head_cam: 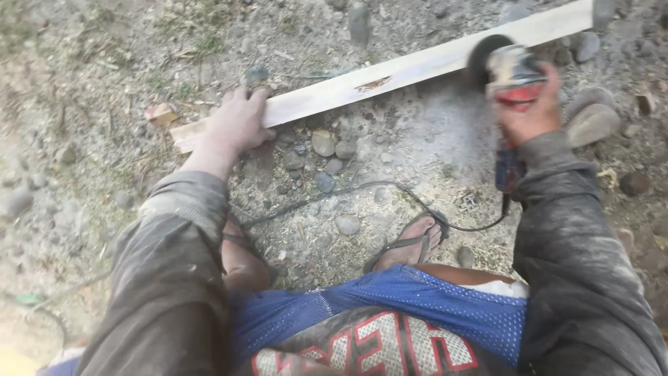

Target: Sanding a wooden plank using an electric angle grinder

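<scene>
A long pale wooden plank (390,73) lies slanted across stony ground, from lower left to upper right. My left hand (236,124) presses flat on its near left end. My right hand (532,111) grips a red and grey angle grinder (511,73), whose dark disc rests against the plank's lower edge. A brown mark shows on the plank's middle. Both my arms wear dusty dark sleeves.
The grinder's black cord (362,191) loops over the ground past my sandalled foot (416,240). Loose stones (323,143) lie beside the plank, with bigger ones (591,122) at the right. Pale sawdust covers the dirt under the grinder. Patchy grass grows at the upper left.
</scene>
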